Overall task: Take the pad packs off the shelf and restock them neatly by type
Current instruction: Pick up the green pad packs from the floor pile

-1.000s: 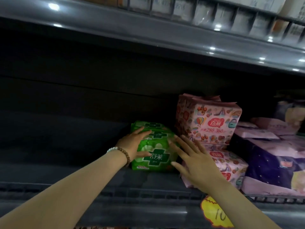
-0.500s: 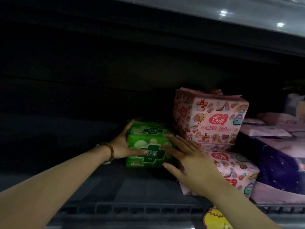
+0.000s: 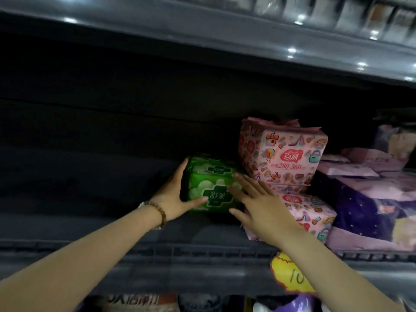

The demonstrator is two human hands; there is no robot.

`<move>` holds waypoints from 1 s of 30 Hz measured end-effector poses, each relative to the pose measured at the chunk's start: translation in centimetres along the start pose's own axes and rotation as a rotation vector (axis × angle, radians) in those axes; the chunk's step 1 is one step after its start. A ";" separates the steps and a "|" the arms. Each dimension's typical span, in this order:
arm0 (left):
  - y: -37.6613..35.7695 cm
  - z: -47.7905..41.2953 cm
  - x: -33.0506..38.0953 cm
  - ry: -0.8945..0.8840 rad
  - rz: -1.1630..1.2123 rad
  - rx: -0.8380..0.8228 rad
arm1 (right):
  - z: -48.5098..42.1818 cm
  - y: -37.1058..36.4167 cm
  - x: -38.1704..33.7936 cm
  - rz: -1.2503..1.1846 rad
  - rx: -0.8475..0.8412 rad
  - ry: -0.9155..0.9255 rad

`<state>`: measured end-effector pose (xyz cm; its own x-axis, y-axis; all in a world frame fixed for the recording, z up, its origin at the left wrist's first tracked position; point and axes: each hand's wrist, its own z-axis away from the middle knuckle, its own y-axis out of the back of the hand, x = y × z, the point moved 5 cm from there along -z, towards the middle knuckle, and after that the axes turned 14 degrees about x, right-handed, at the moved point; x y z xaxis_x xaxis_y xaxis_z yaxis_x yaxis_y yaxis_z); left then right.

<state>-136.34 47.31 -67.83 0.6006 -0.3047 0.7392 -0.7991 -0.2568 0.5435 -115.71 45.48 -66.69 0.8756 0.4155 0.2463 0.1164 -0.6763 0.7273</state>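
Clearly the green pack (image 3: 211,188) on the shelf (image 3: 157,233), just beside the pink packs (image 3: 283,154), looks light, soft and slick-wrapped. The left hand (image 3: 174,197) cups its left end; the right hand (image 3: 258,203) lies spread against its front. Squeezing both short ends should hold best.

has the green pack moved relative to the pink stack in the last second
No. The green pack sits just left of the pink stack on the shelf, as before; only the camera shifted.

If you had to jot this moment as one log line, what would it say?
left hand: cupping green pack's left side | right hand: flat on its front | pack: on shelf beside stacked pink packs
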 end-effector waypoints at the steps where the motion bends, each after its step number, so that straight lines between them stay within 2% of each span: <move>1: 1.2 2.0 0.6 -0.025 -0.020 0.013 | 0.6 1.2 -1.1 -0.041 -0.008 -0.009; 5: 6.4 11.2 1.4 -0.117 -0.025 0.193 | 4.9 4.9 -7.2 -0.316 -0.043 -0.083; 7: 7.6 16.4 0.0 -0.099 -0.011 0.283 | 8.3 5.6 -11.0 -0.345 -0.009 -0.112; 9: 7.5 21.3 -2.1 -0.040 -0.018 0.304 | 11.9 5.0 -14.3 -0.493 -0.084 -0.229; 12: 5.8 27.9 -7.1 0.109 -0.047 0.240 | 18.2 3.0 -18.8 -0.707 -0.296 -0.437; 16: 2.5 34.8 -12.7 0.465 -0.021 0.047 | 24.4 -0.2 -22.3 -0.801 -0.503 -0.687; 19: 0.5 37.5 -14.3 0.590 0.025 -0.034 | 26.6 -2.5 -22.9 -0.880 -0.580 -0.953; 23: -1.5 38.1 -15.4 0.854 0.196 -0.057 | 28.3 -5.3 -22.5 -0.977 -0.616 -1.307; 26: -2.8 37.7 -16.3 0.963 0.229 -0.090 | 29.7 -7.2 -22.4 -0.992 -0.694 -1.484; 30: -3.5 36.1 -18.1 0.969 0.065 -0.109 | 31.1 -9.5 -22.9 -1.106 -0.755 -1.636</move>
<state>-143.54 20.61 -97.52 0.3144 0.5829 0.7493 -0.8570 -0.1652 0.4881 -122.32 23.47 -99.17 0.1569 -0.6900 -0.7066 0.9493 -0.0920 0.3006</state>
